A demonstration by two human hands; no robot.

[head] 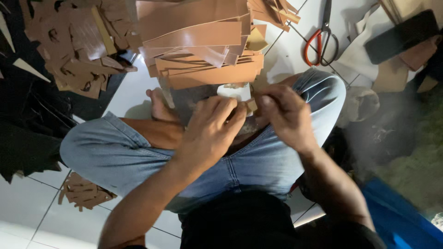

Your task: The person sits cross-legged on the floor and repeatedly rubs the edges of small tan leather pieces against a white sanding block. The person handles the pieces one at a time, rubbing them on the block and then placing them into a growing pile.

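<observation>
Left hand [210, 131] and right hand [286, 115] both pinched on a small pale piece [235, 92] over the lap, below the tan strip stack [207, 55]. Judgement: keep grip close to edge, pull evenly.

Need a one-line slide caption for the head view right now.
Seated cross-legged on white tile, both hands, left hand and right hand, pinch a small pale piece beside stacked tan strips; red-handled scissors lie nearby.

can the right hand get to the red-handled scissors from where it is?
Probably yes. The scissors lie in the open on the white tile floor, beyond the raised knee, nothing on them. The right hand is busy pinching a small piece, though.
</observation>
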